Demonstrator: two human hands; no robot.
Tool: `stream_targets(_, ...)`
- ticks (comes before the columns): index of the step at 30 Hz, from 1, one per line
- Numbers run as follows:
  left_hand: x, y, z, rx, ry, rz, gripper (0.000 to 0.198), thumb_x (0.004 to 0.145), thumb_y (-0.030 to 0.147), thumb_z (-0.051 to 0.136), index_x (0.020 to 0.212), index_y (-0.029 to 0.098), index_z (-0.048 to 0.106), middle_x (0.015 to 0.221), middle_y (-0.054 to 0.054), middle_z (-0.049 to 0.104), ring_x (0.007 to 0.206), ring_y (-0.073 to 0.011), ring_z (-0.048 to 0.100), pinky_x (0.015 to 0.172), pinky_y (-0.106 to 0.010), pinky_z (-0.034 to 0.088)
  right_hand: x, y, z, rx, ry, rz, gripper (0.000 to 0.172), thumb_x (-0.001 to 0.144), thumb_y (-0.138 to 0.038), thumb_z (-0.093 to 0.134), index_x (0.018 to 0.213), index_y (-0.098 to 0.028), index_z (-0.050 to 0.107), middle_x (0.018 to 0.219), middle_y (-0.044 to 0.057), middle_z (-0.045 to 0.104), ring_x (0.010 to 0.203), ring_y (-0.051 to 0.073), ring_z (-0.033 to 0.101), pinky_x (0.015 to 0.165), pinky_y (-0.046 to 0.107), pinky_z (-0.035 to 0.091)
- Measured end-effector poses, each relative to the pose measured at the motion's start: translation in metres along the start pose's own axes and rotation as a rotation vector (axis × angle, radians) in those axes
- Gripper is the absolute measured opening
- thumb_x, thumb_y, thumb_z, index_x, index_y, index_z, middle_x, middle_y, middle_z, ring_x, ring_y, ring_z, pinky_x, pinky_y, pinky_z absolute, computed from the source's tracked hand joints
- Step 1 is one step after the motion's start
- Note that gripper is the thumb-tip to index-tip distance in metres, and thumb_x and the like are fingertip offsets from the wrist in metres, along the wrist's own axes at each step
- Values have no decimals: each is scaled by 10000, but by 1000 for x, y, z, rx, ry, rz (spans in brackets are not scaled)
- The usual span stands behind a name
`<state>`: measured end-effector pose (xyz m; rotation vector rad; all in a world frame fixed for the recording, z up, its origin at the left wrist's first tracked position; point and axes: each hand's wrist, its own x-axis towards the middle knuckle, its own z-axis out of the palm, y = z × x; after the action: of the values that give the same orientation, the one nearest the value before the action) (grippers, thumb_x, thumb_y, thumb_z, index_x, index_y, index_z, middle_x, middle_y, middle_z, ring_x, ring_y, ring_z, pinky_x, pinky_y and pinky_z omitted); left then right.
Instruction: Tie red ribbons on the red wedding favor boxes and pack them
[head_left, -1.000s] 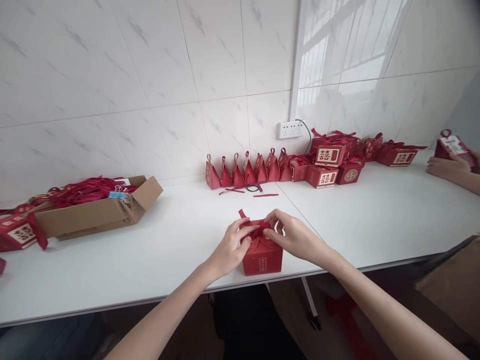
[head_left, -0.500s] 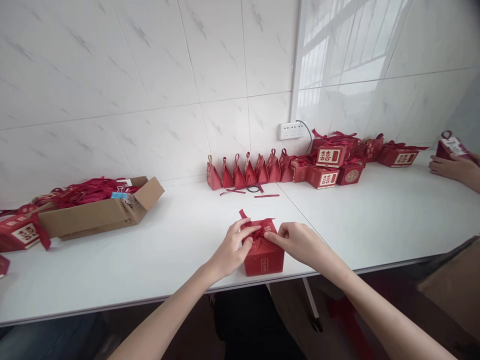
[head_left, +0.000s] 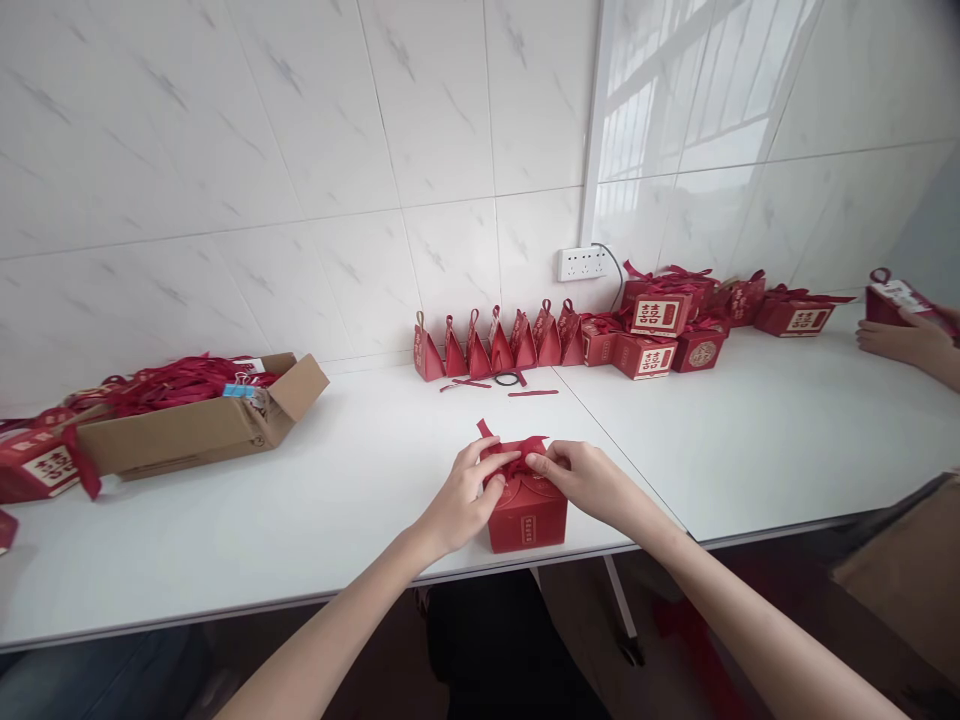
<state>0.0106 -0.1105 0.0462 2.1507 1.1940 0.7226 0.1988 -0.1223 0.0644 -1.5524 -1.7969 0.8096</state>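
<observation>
Close to the table's front edge sits a small red gift box (head_left: 528, 520), upright, with gold printing on its front and scalloped flaps on top. A red ribbon (head_left: 531, 447) is gathered in a bow or loop over the lid. My left hand (head_left: 469, 495) reaches in from the left; its index finger lies across the ribbon's middle and its thumb presses from the front. From the other side my right hand (head_left: 585, 480) pinches the ribbon between thumb and curled fingers. The ribbon's knot is mostly hidden under my fingertips.
A cardboard box (head_left: 195, 440) full of red ribbons stands left, beside another red box (head_left: 41, 465). Several triangular red boxes (head_left: 499, 350) line the wall, near stacked red boxes (head_left: 645, 355). At right, another person's hand (head_left: 904, 340) holds a red box.
My right hand has shifted slightly up and left, and more of the ribbon stands up beside its fingertips. My left hand and the gift box have stayed nearly still.
</observation>
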Motion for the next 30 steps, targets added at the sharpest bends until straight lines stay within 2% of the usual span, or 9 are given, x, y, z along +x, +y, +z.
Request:
stream_targets(3,0,-2,2,-13,42,27,365,889,287,361,1222,307,510,1396,-39,345,1331,-217,286,1100,-425,276,5,5,3,78,3,-43,384,804,-487,434,553,-205,363,549,-32,402,534,114,354,511,257,267)
stream_targets(5,-1,-3,4,-17,170,32,381,847,294,438,1227,277,465,1348,-68,369,1284,-218,339,1046,-408,338,8,8,3,145,-8,-53,382,788,-505,440,563,-200,382,566,-32,399,548,112,352,518,255,276)
stream_targets(7,-4,-2,5,-15,329,-22,345,791,335,519,1116,225,478,1208,-89,453,1155,-226,443,944,-386,409,8,10,3,196,-19,-47,399,774,-533,441,567,-196,393,572,-34,391,553,110,345,523,254,279)
stream_targets(9,-6,1,5,-29,371,-138,246,779,417,525,900,206,491,995,-57,523,948,-207,521,818,-351,441,8,11,2,228,-28,-40,409,764,-546,449,564,-194,390,571,-37,383,555,108,339,527,253,277)
stream_targets(11,-9,5,3,-59,311,-251,294,801,494,466,745,206,453,831,-18,532,780,-178,521,721,-317,425,7,11,1,251,-38,-46,406,760,-541,462,565,-192,390,576,-36,383,563,108,339,533,253,278)
stream_targets(14,-10,10,0,-90,246,-322,350,809,524,430,669,204,424,710,11,523,674,-156,491,644,-283,380,7,11,1,274,-57,-62,399,761,-526,477,564,-191,388,576,-36,378,570,108,335,538,254,274)
stream_targets(21,-6,0,-1,-275,186,-237,342,797,477,476,621,192,405,610,38,444,587,-116,411,581,-246,336,11,13,-2,400,-132,-25,380,738,-502,538,568,-185,415,582,-45,391,573,102,337,574,261,279)
stream_targets(26,-6,-10,1,-526,79,-198,319,800,455,499,656,183,413,660,30,441,633,-109,426,632,-246,380,10,17,-5,616,-232,15,396,728,-509,579,581,-182,411,603,-44,426,588,98,377,619,262,316)
stream_targets(30,-7,-11,0,-620,46,-185,302,806,432,505,667,180,412,698,21,466,674,-111,454,676,-254,419,12,22,-5,762,-275,48,377,739,-482,596,592,-175,435,616,-40,436,605,98,404,663,266,358)
